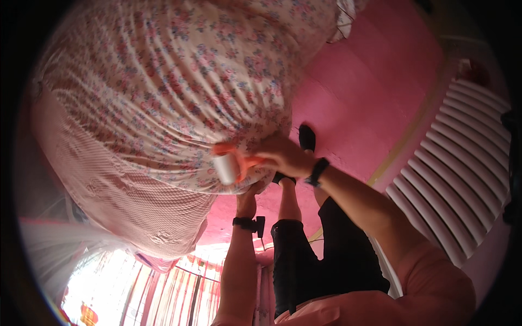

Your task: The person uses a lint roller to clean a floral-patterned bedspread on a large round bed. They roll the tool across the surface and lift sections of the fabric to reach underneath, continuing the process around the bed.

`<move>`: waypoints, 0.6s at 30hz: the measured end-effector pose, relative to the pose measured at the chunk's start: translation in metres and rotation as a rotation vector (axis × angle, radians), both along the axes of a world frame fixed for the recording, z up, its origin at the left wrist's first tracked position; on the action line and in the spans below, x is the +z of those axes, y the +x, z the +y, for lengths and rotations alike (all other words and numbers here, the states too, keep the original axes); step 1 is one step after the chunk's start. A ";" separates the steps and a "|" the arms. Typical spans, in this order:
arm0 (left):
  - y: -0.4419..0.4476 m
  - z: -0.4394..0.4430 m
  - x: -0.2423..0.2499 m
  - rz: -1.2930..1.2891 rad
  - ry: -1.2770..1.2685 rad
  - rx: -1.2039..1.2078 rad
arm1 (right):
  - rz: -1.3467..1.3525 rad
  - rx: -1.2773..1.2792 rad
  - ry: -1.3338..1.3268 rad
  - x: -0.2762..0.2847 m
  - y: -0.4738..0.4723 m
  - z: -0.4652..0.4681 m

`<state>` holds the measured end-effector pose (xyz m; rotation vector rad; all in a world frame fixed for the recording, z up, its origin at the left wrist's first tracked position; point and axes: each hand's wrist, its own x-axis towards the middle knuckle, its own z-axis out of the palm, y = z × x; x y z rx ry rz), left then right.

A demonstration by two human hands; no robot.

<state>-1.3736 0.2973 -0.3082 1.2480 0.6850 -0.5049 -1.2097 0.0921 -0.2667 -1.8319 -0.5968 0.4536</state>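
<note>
My right hand (285, 157) grips the orange handle of a lint roller (228, 168), somewhat blurred. The roller's white cylinder lies against a floral bed sheet (204, 81), pale with pink and blue flowers. Below the roller, my left hand (248, 199) holds the sheet's rounded edge, its fingers partly hidden by the cloth. Long folds in the sheet run toward my hands.
Beneath the sheet, a pink textured bed cover (155, 216) hangs over the bed's side. A white ribbed radiator (452, 163) stands on the right. The floor (359, 93) is pink. Striped curtains (175, 293) hang at a bright window at lower left.
</note>
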 end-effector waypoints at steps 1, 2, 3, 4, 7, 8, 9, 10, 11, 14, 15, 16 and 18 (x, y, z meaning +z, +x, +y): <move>0.000 -0.007 0.003 0.118 -0.051 -0.016 | -0.025 0.002 -0.045 -0.008 -0.004 -0.031; -0.002 -0.018 0.005 0.113 -0.029 -0.028 | 0.142 -0.130 -0.142 -0.009 -0.013 -0.058; -0.005 -0.028 0.008 0.030 -0.021 -0.032 | 0.374 -0.243 -0.268 -0.007 -0.019 -0.083; -0.007 -0.034 0.010 0.080 0.051 -0.120 | 0.474 -0.293 -0.334 0.001 -0.023 -0.109; -0.014 -0.054 0.015 0.166 -0.222 0.064 | 0.337 -0.401 -0.186 0.034 -0.040 -0.110; -0.018 -0.060 0.018 0.158 -0.335 0.118 | 0.216 -0.299 -0.075 0.042 -0.042 -0.097; -0.022 -0.065 0.022 0.182 -0.437 0.190 | 0.148 -0.166 -0.045 0.047 -0.043 -0.077; -0.024 -0.069 0.023 0.184 -0.556 0.256 | 0.072 -0.135 0.004 0.050 -0.046 -0.052; -0.029 -0.073 0.029 0.325 -0.473 0.222 | 0.020 -0.052 0.000 0.049 -0.048 -0.029; -0.041 -0.079 0.043 0.364 -0.412 0.207 | -0.102 -0.050 0.049 0.021 -0.039 -0.012; -0.045 -0.079 0.047 0.393 -0.387 0.188 | 0.160 -0.058 0.070 0.010 -0.036 -0.028; -0.047 -0.078 0.048 0.474 -0.333 0.180 | 0.109 -0.133 -0.002 0.003 -0.038 -0.050; -0.050 -0.077 0.046 0.335 -0.310 0.108 | 0.373 -0.318 0.011 0.004 -0.053 -0.108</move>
